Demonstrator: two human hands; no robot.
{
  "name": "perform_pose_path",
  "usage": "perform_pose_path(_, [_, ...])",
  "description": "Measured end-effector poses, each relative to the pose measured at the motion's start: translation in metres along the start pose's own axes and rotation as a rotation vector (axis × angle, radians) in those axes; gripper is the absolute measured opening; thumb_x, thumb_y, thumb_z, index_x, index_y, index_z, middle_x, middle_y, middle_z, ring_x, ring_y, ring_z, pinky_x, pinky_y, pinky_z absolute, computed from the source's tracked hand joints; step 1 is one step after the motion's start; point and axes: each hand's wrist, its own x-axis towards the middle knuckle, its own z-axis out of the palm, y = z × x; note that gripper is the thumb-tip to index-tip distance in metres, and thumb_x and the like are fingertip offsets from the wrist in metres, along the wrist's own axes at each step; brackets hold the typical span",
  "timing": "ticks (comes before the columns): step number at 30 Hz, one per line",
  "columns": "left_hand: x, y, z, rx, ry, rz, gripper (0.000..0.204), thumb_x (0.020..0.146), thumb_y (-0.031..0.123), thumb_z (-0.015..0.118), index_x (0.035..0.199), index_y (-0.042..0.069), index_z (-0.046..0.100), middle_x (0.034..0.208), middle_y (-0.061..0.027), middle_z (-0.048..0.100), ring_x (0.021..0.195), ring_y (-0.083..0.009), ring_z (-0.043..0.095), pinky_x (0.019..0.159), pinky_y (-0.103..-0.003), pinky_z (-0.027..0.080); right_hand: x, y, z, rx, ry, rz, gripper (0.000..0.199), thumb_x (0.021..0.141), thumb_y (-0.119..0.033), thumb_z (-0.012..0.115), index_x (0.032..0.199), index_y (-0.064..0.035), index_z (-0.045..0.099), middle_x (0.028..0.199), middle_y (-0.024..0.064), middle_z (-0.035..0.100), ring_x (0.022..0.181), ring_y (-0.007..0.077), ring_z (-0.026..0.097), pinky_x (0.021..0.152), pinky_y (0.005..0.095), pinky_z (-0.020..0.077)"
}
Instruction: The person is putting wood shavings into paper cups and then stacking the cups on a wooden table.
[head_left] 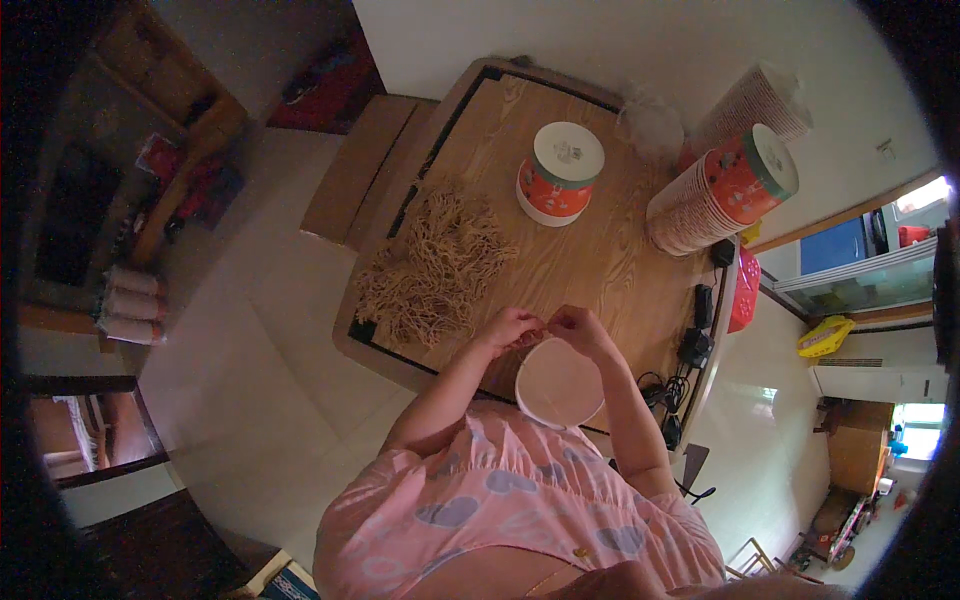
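Near the table's front edge, a pale round paper bucket point(560, 384) lies tilted against my front, one round end facing up toward me. At its far rim my left hand point(514, 331) has its fingers closed in a pinch. Close beside it, almost touching, my right hand point(578, 328) pinches too. Whatever sits between the fingertips is too small to make out. Left of my hands spreads a tangled pile of brown twisted cords point(435, 265). Beyond them stands a red and white paper bucket point(560, 175) with a green band and a white round top.
A tall leaning stack of nested paper buckets point(695, 208) is at the table's right, with another stack point(755, 105) in clear plastic behind. Black cables and adapters point(690, 350) line the right edge of the wooden table point(600, 265). A red plastic basket point(744, 290) adjoins that edge.
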Motion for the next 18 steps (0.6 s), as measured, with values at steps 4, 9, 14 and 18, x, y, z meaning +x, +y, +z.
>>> perform_pose_path(4, [0.001,-0.002,-0.003,-0.064,-0.023,-0.006,0.018,0.08,0.026,0.055,0.087,0.01,0.061,0.071,0.0024,0.058,0.06,-0.0069,0.051,0.046,-0.022,0.037,-0.001,-0.001,-0.002,-0.012,-0.026,-0.006,0.011,0.073,-0.01,0.061,0.076,0.0003,0.058,0.064,0.0008,0.055,0.06,0.0067,0.049,0.054,0.0227,0.0419])
perform_pose_path(9, [0.002,-0.001,0.003,-0.09,0.003,0.045,0.012,0.079,0.018,0.056,0.084,0.007,0.06,0.067,0.0012,0.058,0.049,-0.0051,0.047,0.039,-0.019,0.033,0.001,0.008,0.0,-0.011,0.011,-0.028,0.011,0.074,-0.01,0.061,0.076,-0.0003,0.058,0.061,-0.0008,0.052,0.058,0.0055,0.047,0.052,0.0222,0.0397])
perform_pose_path(14, [0.003,-0.005,0.004,-0.068,0.032,0.066,0.011,0.077,0.017,0.06,0.081,0.007,0.06,0.066,0.0009,0.058,0.047,-0.0048,0.045,0.039,-0.019,0.033,0.0,0.003,0.001,0.002,0.026,-0.026,0.011,0.074,-0.011,0.062,0.076,-0.001,0.058,0.06,-0.0021,0.051,0.057,0.0047,0.045,0.05,0.0217,0.0379])
perform_pose_path(18, [0.009,-0.013,0.004,-0.108,0.037,0.115,0.011,0.078,0.017,0.058,0.08,0.007,0.06,0.065,0.001,0.058,0.048,-0.0045,0.045,0.039,-0.019,0.033,-0.002,-0.002,0.002,0.011,0.011,-0.047,0.012,0.072,-0.011,0.063,0.076,-0.0017,0.056,0.063,-0.0023,0.052,0.058,0.0046,0.045,0.051,0.0214,0.0387])
